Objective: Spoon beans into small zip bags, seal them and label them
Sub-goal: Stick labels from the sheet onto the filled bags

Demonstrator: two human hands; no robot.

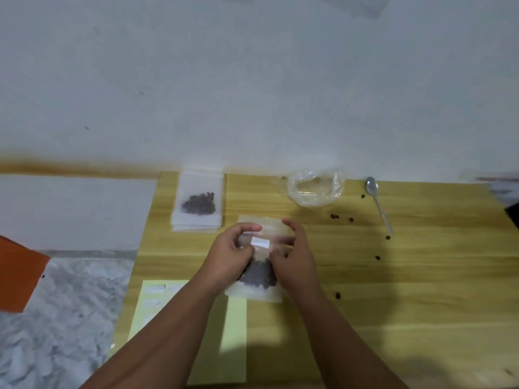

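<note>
The middle of the wooden table (421, 290) is taken up by the left hand (233, 254) and right hand (292, 256), both gripping a zip bag (258, 276), and the yellow label sheet (233, 332) lies under the left forearm. Along the far edge, close to the wall (252, 80), stand a stack of bags (200, 203), a crumpled clear plastic bag (316, 188) and a spoon (377, 203), with strips of bare wood between them. The widest open stretch lies right of the right forearm, broken only by scattered loose beans (377, 257).
</note>
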